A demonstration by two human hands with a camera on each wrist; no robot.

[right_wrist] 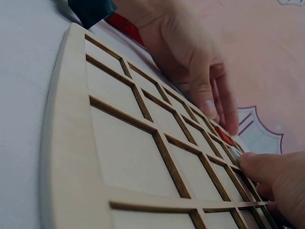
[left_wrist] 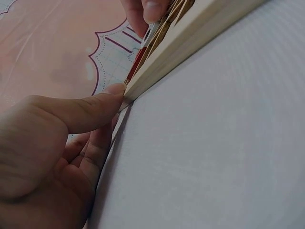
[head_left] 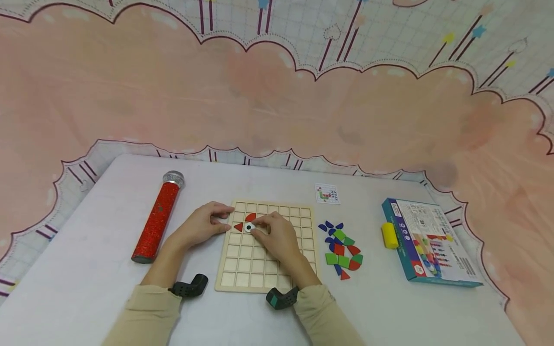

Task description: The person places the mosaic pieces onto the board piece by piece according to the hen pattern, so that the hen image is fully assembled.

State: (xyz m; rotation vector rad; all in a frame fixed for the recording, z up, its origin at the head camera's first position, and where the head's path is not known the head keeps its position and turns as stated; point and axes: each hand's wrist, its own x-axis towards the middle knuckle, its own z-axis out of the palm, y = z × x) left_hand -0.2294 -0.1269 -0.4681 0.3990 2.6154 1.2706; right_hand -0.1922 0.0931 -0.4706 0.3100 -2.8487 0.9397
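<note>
A wooden grid board [head_left: 244,265] lies on the table between the hands. In its upper left cells sit a red triangle tile [head_left: 238,227] and a red curved-edge tile [head_left: 250,217]. Beside them is a white square tile with a black eye dot [head_left: 248,228]; the right hand [head_left: 279,238] pinches it between thumb and forefinger. The left hand [head_left: 205,222] rests its thumb and fingertips against the board's left edge, fingers fairly straight. In the left wrist view the left thumb [left_wrist: 97,107] touches the board's rim near a corner.
Several blue, green and red tiles [head_left: 344,261] lie loose right of the board. A small pattern card [head_left: 327,193] is behind them. Farther right stand a flat game box [head_left: 437,240] and a yellow cylinder [head_left: 389,235]. A red glittery microphone [head_left: 157,218] lies at left.
</note>
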